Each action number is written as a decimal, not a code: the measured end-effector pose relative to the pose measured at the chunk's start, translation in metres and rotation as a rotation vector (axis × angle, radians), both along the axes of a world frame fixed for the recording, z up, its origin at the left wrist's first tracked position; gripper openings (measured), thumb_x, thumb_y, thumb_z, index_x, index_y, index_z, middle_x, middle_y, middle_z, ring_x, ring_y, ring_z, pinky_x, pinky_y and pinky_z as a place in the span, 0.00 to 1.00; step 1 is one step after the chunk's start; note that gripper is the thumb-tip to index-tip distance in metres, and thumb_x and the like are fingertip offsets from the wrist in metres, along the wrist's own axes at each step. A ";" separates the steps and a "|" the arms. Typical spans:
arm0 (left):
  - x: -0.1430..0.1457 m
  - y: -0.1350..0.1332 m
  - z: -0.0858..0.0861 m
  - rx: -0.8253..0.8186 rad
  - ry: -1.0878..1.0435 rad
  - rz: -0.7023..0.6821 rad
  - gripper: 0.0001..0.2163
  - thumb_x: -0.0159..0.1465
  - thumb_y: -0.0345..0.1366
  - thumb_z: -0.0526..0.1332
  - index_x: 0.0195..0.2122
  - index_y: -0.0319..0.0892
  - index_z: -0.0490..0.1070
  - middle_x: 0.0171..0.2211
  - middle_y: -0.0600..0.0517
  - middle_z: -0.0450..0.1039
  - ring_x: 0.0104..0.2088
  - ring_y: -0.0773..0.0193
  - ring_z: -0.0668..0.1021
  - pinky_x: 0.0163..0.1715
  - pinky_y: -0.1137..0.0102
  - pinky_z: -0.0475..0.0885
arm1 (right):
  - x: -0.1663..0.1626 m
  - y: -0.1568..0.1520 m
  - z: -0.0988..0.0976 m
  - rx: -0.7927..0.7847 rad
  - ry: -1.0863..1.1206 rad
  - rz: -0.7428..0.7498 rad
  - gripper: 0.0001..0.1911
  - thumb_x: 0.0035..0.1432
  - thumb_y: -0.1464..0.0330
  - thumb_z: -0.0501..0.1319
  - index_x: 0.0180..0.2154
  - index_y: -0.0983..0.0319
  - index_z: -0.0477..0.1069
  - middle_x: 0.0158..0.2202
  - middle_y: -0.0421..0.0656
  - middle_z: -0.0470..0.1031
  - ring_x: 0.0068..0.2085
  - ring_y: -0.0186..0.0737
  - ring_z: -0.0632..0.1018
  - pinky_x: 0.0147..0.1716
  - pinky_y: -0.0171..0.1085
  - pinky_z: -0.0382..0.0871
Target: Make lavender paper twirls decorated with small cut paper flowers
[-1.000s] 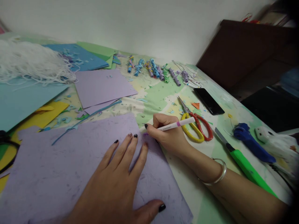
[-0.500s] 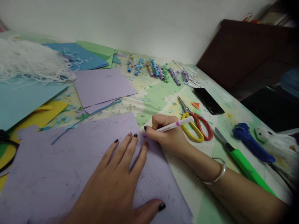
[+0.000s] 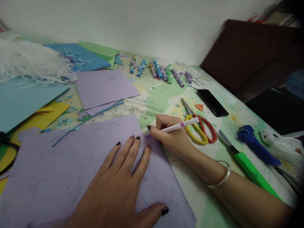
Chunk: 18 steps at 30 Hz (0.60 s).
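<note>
My left hand (image 3: pixel 118 183) lies flat with fingers spread on a large lilac speckled paper sheet (image 3: pixel 59 171), pressing it to the table. My right hand (image 3: pixel 169 134) is closed around a white marker pen (image 3: pixel 180 125) with a purple band. The pen's tip touches the right edge of the lilac sheet, just past my left fingertips. A silver bangle (image 3: pixel 219 180) sits on my right wrist.
Yellow-and-red scissors (image 3: pixel 199 123) lie just right of my right hand, with a black phone (image 3: pixel 212 103), a green utility knife (image 3: pixel 247 164) and a blue tool (image 3: pixel 256 145) further right. Paper sheets (image 3: pixel 104 87), white string (image 3: pixel 30 65) and rolled paper curls (image 3: pixel 161 72) cover the back.
The right hand with the pen shifted slightly along the sheet's edge; the left hand stayed put.
</note>
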<state>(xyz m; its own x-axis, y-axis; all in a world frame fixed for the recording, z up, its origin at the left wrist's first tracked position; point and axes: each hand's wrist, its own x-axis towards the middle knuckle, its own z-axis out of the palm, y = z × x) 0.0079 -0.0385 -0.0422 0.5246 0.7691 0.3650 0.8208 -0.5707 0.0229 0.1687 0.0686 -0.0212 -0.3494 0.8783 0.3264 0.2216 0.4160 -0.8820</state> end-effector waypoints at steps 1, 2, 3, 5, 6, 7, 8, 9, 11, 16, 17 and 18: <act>0.000 0.000 0.000 0.001 0.000 -0.002 0.43 0.52 0.61 0.58 0.58 0.29 0.63 0.59 0.26 0.62 0.58 0.33 0.66 0.50 0.45 0.64 | 0.000 0.000 0.000 0.002 -0.004 0.002 0.19 0.50 0.78 0.59 0.17 0.61 0.51 0.17 0.31 0.52 0.21 0.27 0.55 0.20 0.32 0.48; 0.000 0.000 0.001 0.001 0.002 -0.003 0.43 0.52 0.61 0.58 0.58 0.29 0.63 0.59 0.27 0.62 0.58 0.33 0.67 0.50 0.45 0.64 | 0.000 0.000 -0.001 0.005 -0.008 0.003 0.19 0.50 0.77 0.59 0.17 0.61 0.51 0.17 0.31 0.52 0.21 0.27 0.55 0.20 0.32 0.48; 0.000 -0.001 0.001 0.000 0.003 -0.004 0.42 0.52 0.61 0.58 0.58 0.30 0.63 0.59 0.27 0.62 0.58 0.34 0.67 0.50 0.45 0.64 | 0.000 0.000 -0.001 0.008 -0.011 0.004 0.19 0.50 0.77 0.59 0.18 0.61 0.51 0.17 0.31 0.52 0.21 0.27 0.55 0.21 0.32 0.48; 0.000 -0.001 0.000 0.001 0.003 -0.002 0.42 0.52 0.61 0.58 0.59 0.30 0.63 0.59 0.27 0.62 0.58 0.34 0.67 0.51 0.45 0.64 | 0.000 -0.001 -0.002 0.017 -0.023 0.003 0.19 0.50 0.77 0.59 0.18 0.61 0.51 0.17 0.31 0.52 0.21 0.27 0.55 0.21 0.32 0.48; 0.000 0.000 0.000 0.001 0.002 -0.001 0.42 0.52 0.61 0.58 0.59 0.30 0.63 0.59 0.28 0.62 0.58 0.34 0.67 0.51 0.46 0.64 | 0.000 -0.001 -0.002 0.023 -0.031 0.002 0.19 0.50 0.77 0.59 0.18 0.61 0.51 0.17 0.31 0.51 0.22 0.27 0.55 0.21 0.32 0.48; 0.000 0.000 0.000 0.002 0.000 0.000 0.42 0.52 0.61 0.58 0.59 0.31 0.63 0.59 0.28 0.62 0.58 0.34 0.66 0.51 0.46 0.63 | 0.000 -0.001 -0.001 0.029 -0.038 0.001 0.19 0.50 0.77 0.59 0.18 0.61 0.50 0.17 0.31 0.51 0.22 0.28 0.55 0.21 0.32 0.48; 0.000 0.000 -0.001 0.001 -0.001 0.000 0.42 0.52 0.61 0.58 0.59 0.31 0.63 0.59 0.28 0.62 0.58 0.34 0.66 0.52 0.46 0.63 | 0.000 -0.001 -0.001 0.036 -0.045 -0.001 0.19 0.50 0.77 0.59 0.18 0.61 0.50 0.17 0.31 0.50 0.22 0.28 0.55 0.21 0.33 0.48; 0.000 0.000 -0.001 0.000 -0.001 0.001 0.42 0.52 0.61 0.58 0.59 0.31 0.63 0.59 0.28 0.62 0.58 0.34 0.66 0.52 0.46 0.63 | 0.001 -0.001 -0.001 0.042 -0.050 -0.004 0.19 0.50 0.78 0.59 0.18 0.61 0.50 0.17 0.31 0.50 0.22 0.28 0.55 0.21 0.33 0.48; 0.000 0.000 -0.001 -0.005 0.000 0.002 0.42 0.52 0.62 0.58 0.59 0.31 0.63 0.59 0.28 0.62 0.58 0.34 0.66 0.52 0.46 0.63 | 0.001 -0.002 0.000 0.051 -0.060 -0.007 0.19 0.49 0.78 0.58 0.17 0.61 0.49 0.17 0.31 0.50 0.22 0.28 0.54 0.21 0.33 0.47; 0.000 0.000 -0.001 -0.005 0.003 -0.005 0.42 0.52 0.61 0.58 0.58 0.31 0.64 0.59 0.28 0.62 0.58 0.34 0.66 0.52 0.46 0.63 | 0.001 -0.002 0.001 0.055 -0.068 0.003 0.19 0.48 0.78 0.58 0.17 0.60 0.49 0.17 0.31 0.49 0.21 0.28 0.54 0.20 0.33 0.47; 0.000 0.000 -0.001 -0.005 0.004 -0.002 0.42 0.52 0.61 0.58 0.59 0.31 0.63 0.59 0.28 0.62 0.58 0.35 0.66 0.52 0.46 0.63 | 0.001 -0.002 0.001 0.051 -0.064 0.003 0.19 0.48 0.78 0.58 0.17 0.60 0.49 0.17 0.31 0.49 0.21 0.27 0.54 0.20 0.32 0.47; 0.000 0.000 -0.001 -0.003 0.005 0.001 0.42 0.52 0.62 0.58 0.59 0.31 0.63 0.59 0.28 0.62 0.58 0.35 0.66 0.52 0.46 0.63 | 0.001 -0.002 0.001 0.045 -0.058 0.003 0.19 0.48 0.78 0.58 0.17 0.61 0.49 0.17 0.31 0.49 0.21 0.27 0.54 0.20 0.32 0.48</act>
